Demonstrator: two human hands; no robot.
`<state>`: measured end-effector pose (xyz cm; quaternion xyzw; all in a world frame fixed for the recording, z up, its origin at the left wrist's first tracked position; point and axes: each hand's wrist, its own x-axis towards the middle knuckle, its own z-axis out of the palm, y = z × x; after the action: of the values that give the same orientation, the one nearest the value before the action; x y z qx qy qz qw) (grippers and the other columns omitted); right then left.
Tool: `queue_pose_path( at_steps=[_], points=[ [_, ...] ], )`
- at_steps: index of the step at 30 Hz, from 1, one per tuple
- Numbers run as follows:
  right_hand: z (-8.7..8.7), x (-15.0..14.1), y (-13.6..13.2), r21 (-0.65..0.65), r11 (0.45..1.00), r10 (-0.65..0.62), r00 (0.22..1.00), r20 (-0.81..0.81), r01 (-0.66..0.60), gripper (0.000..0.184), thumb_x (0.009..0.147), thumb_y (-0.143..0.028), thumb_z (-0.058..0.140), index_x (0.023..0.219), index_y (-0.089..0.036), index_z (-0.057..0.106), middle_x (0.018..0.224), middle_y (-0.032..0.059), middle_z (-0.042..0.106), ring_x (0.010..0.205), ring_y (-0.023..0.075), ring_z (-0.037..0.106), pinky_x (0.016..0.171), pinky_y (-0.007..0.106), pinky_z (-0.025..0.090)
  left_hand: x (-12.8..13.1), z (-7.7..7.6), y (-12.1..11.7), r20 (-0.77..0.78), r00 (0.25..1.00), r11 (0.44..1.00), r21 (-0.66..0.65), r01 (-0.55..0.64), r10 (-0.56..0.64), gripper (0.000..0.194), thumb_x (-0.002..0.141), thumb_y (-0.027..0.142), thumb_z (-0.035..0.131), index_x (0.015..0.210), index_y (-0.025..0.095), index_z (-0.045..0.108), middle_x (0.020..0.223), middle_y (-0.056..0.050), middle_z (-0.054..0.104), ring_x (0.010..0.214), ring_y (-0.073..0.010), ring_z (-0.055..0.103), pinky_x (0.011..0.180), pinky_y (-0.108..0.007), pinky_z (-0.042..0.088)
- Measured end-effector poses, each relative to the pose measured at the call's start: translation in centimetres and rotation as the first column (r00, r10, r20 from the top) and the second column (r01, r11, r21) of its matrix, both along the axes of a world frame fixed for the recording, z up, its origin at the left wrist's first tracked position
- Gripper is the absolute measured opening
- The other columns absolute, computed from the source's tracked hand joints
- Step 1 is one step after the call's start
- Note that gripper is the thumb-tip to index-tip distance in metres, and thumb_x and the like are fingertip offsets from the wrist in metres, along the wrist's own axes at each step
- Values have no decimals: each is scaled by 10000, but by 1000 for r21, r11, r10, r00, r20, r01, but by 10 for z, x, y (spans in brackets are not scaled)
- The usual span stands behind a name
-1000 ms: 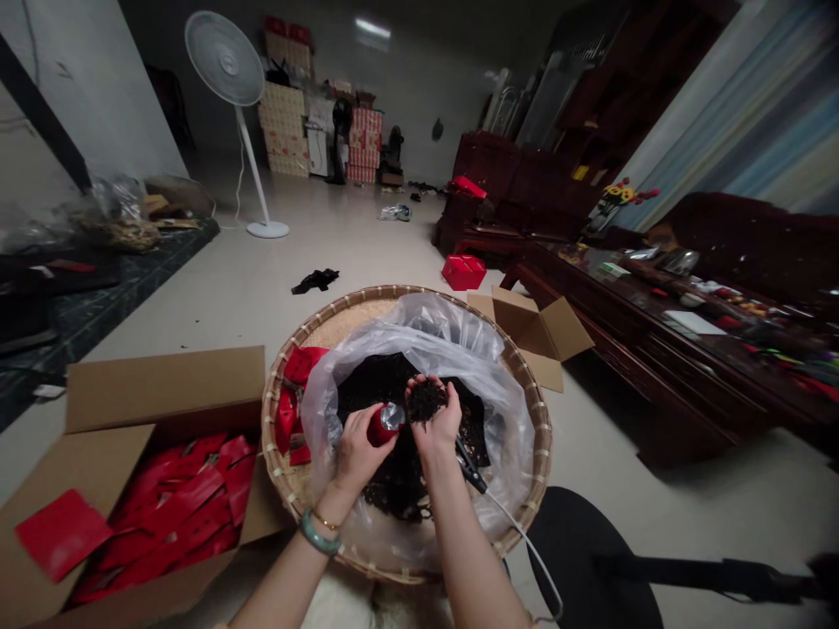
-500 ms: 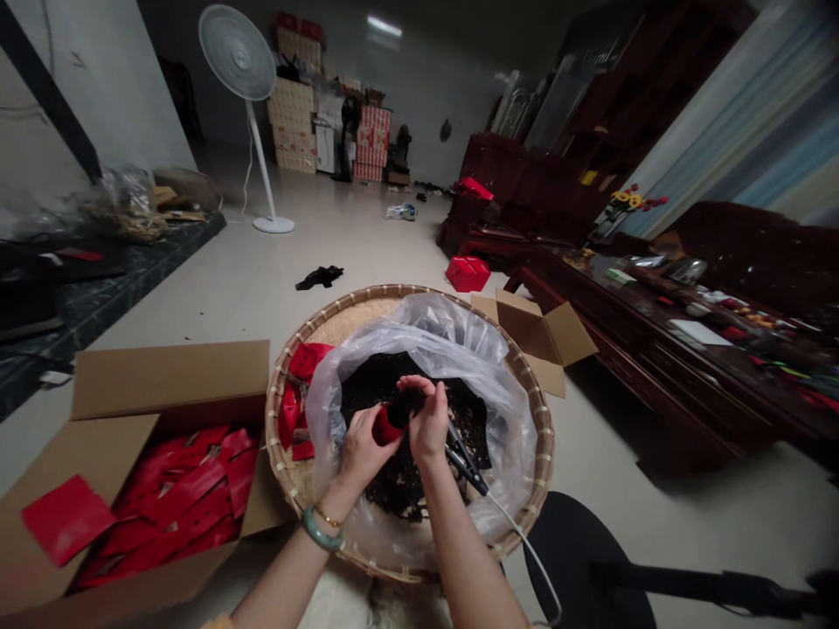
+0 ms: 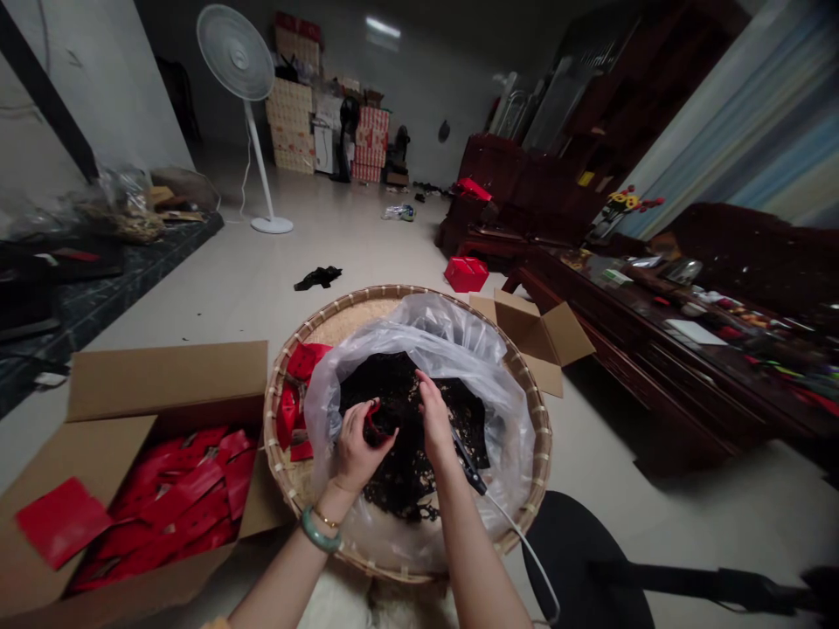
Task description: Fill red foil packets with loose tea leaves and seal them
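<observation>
My left hand (image 3: 355, 452) holds a small red packet (image 3: 370, 412) with its mouth spread and dark stuff inside, fingers curled round it. My right hand (image 3: 433, 421) is just to its right, fingers stretched out with nothing in them, over a heap of black, dry, loose material (image 3: 410, 489). The heap lies in a clear plastic bag (image 3: 508, 411) folded open inside a round woven basket (image 3: 543, 428). A black-handled tong-like tool (image 3: 473, 477) with a white cord rests on the heap, partly behind my right forearm.
At the left stands an open carton (image 3: 167, 371) full of red packets (image 3: 183, 489); more red packets (image 3: 302, 362) lie in the basket's left side. An opened carton (image 3: 569, 334), a red box (image 3: 466, 273) and a wooden table (image 3: 609, 341) are ahead right. A black round base (image 3: 583, 559) sits lower right.
My right hand has moved away from the packet's mouth and its cupped fingers have straightened. The packet in my left hand has shifted slightly left and its opening now shows.
</observation>
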<state>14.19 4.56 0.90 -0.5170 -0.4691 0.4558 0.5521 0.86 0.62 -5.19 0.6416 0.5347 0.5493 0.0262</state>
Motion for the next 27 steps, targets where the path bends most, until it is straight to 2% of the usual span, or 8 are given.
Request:
queue_pose_path(
  at_steps=[5, 8, 11, 14, 19, 21, 23, 27],
  points=[
    [14, -1, -17, 131, 956, 200, 911, 361, -262, 382, 696, -310, 669, 1076, -265, 662, 1097, 61, 581, 784, 156, 559, 670, 269, 463, -1, -3, 1, -38, 999, 1000, 20, 22, -21, 487, 748, 294, 653, 1177, 157, 468, 1068, -125, 598, 1004, -255, 566, 864, -434, 496],
    [19, -7, -22, 151, 933, 234, 871, 433, -326, 219, 722, -215, 622, 913, -254, 722, 871, 35, 634, 682, 139, 553, 632, 257, 453, -1, -5, 1, -31, 1000, 1000, 22, -1, 2, 477, 747, 296, 653, 1164, 154, 472, 1044, -122, 598, 973, -252, 574, 839, -433, 505],
    [16, -7, -21, 166, 954, 169, 903, 395, -251, 160, 751, -213, 591, 823, -247, 730, 758, 24, 657, 705, 164, 589, 665, 280, 462, 0, -4, 1, -34, 999, 1000, -14, -19, 19, 535, 729, 320, 678, 1186, 155, 454, 1039, -125, 593, 954, -253, 579, 820, -426, 512],
    [11, -2, -16, 185, 972, 82, 944, 319, -146, 168, 778, -263, 578, 859, -249, 724, 821, 37, 670, 775, 191, 606, 724, 317, 473, 1, -5, 0, -22, 999, 998, -61, -25, 24, 637, 711, 353, 694, 1242, 148, 409, 1023, -127, 592, 927, -248, 591, 808, -415, 519],
    [13, 10, -14, 209, 978, -66, 939, 338, -7, 386, 707, -291, 670, 1093, -288, 661, 1215, 83, 526, 1114, 254, 490, 936, 407, 404, 4, -12, 1, 0, 999, 996, -83, -44, 44, 703, 713, 366, 680, 1296, 141, 358, 1125, -163, 572, 1000, -263, 589, 849, -426, 505],
    [16, 10, -19, 200, 979, -33, 934, 355, -41, 474, 705, -304, 684, 1173, -311, 610, 1278, 84, 468, 1172, 262, 447, 971, 422, 379, 5, -16, 2, 23, 999, 996, -85, -30, 32, 704, 721, 365, 673, 1302, 134, 349, 1162, -175, 559, 1007, -259, 593, 845, -412, 509],
    [18, 8, -25, 181, 967, 96, 916, 389, -178, 444, 723, -320, 679, 1163, -324, 616, 1242, 81, 491, 1140, 253, 475, 960, 418, 392, 5, -19, 2, 41, 999, 997, -78, -11, 14, 686, 736, 364, 657, 1303, 133, 347, 1186, -181, 547, 1041, -264, 583, 860, -412, 502],
    [17, 4, -34, 157, 915, 252, 832, 495, -371, 253, 680, -328, 731, 931, -300, 723, 1119, 68, 572, 1068, 249, 520, 949, 414, 393, 2, -22, 0, 65, 997, 992, -109, 57, -50, 670, 755, 367, 622, 1318, 147, 335, 1165, -165, 533, 1057, -265, 566, 870, -422, 489]
  ],
)
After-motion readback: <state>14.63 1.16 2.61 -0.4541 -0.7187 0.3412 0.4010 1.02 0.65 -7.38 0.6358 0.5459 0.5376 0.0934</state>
